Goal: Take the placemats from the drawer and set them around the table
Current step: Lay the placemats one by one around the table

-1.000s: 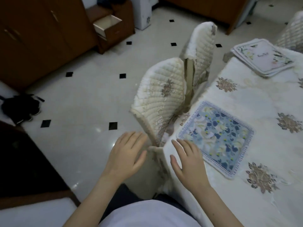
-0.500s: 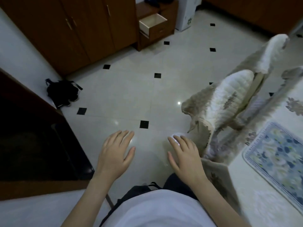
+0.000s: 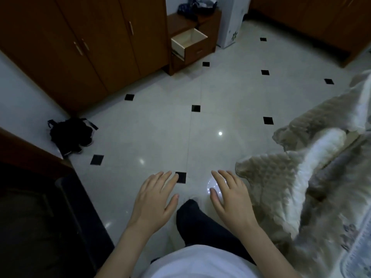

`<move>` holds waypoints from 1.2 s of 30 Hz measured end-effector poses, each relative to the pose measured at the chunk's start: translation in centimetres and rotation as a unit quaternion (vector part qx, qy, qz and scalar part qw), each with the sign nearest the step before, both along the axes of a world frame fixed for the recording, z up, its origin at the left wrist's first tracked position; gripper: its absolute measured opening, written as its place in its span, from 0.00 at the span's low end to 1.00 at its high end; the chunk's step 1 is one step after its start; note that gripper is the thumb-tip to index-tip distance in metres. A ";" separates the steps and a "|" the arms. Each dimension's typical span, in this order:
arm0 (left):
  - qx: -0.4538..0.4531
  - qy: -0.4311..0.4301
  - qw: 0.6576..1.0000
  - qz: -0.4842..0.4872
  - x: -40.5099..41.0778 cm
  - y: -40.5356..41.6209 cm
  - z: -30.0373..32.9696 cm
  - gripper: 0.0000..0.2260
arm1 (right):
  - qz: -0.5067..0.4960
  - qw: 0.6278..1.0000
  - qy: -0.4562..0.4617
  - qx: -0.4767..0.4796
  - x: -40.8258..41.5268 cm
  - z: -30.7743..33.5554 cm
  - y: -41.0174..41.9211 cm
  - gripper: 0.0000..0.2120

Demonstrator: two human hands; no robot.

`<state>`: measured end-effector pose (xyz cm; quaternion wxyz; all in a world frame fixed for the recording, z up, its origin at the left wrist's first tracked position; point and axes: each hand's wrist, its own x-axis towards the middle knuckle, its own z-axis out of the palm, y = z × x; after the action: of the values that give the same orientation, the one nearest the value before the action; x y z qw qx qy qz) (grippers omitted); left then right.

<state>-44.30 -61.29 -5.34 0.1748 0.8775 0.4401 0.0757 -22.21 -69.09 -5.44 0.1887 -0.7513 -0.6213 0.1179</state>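
A person in a white top faces away from the table (image 3: pixel 357 255), both hands held out over the floor (image 3: pixel 160 127) and carrying nothing. The left hand (image 3: pixel 155 199) and the right hand (image 3: pixel 230 196) hover palm down with fingers straight and slightly spread, at about 6 o'clock in the view.

The step in hand appears to be the walk to the drawer (image 3: pixel 189 42), which stands pulled open at 12 o'clock, well apart from the hands, in a low brown cabinet (image 3: pixel 202 27). Its pale inside shows no placemat from this angle; whether any lie deeper in it cannot be told. Only a blurred patterned edge at the lower right, about 4 o'clock, may be a placemat (image 3: pixel 359 245) lying on the table. The next move likely calls for crossing the open floor, reaching into the drawer and gripping a mat flat.

The floor is glossy pale tile with small black diamond insets, catching lamp glare. Tall brown wardrobe doors (image 3: pixel 90 43) fill 10 to 11 o'clock, a black bag (image 3: pixel 70 135) lies on the tile at 9 o'clock, and a dark piece of furniture (image 3: pixel 40 207) sits at 8 o'clock. Quilted chair covers (image 3: pixel 301 177) crowd the view at 3 to 4 o'clock, just beside the right hand.
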 end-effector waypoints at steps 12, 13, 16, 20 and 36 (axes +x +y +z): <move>0.053 -0.021 0.995 -0.076 12.7 23.2 4.7 0.22 | -0.110 0.993 0.016 0.049 10.6 2.8 17.2 0.20; 0.045 -0.020 0.995 -0.087 14.0 24.5 4.5 0.22 | -0.123 0.991 0.015 0.045 11.5 2.7 18.0 0.21; 0.025 -0.017 0.992 -0.121 17.7 28.5 3.4 0.22 | -0.172 0.984 0.018 0.027 14.4 1.8 20.7 0.21; 0.011 -0.005 0.983 -0.184 23.7 35.0 2.0 0.23 | -0.247 0.969 0.006 0.025 18.5 0.3 24.8 0.21; 0.044 -0.026 0.851 -0.522 54.8 55.5 4.5 0.23 | -0.532 0.844 -0.060 0.026 32.6 2.5 38.3 0.20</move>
<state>10.48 -5.75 -0.79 0.1610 0.9826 -0.0913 0.0159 10.34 -30.80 -2.98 0.2044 -0.9670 -0.1390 -0.0619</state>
